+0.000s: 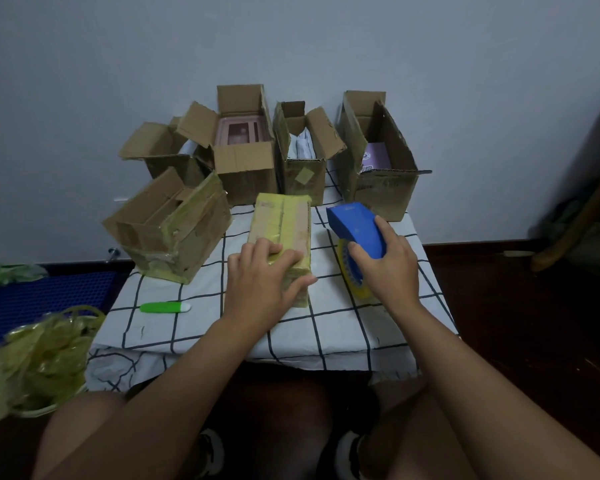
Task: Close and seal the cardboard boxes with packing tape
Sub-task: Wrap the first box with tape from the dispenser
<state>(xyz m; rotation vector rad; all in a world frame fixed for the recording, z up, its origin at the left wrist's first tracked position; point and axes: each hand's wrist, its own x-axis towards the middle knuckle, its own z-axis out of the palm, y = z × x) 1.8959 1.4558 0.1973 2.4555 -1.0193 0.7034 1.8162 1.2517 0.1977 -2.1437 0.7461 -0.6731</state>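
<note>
Bench [326, 337]: checked cloth, near edge bare, open boxes [243, 157] along far edge.
Left hand [260, 285]: grips the taped box [284, 220], mid-bench.
Right hand [385, 268]: clasps blue tape dispenser [355, 225], just right of it.
Green pen [165, 307]: left, apart.

Left arm: bare forearm reaches forward from the lower left, angled toward the centre.
Left hand [262, 284]: palm down, fingers curled over the near end of the taped cardboard box [284, 237], thumb stretched along its right side.
Right arm: bare forearm reaches in from the lower right.
Right hand [385, 268]: wrapped round the rear of the blue tape dispenser [355, 226], thumb on top, fingers underneath.
</note>
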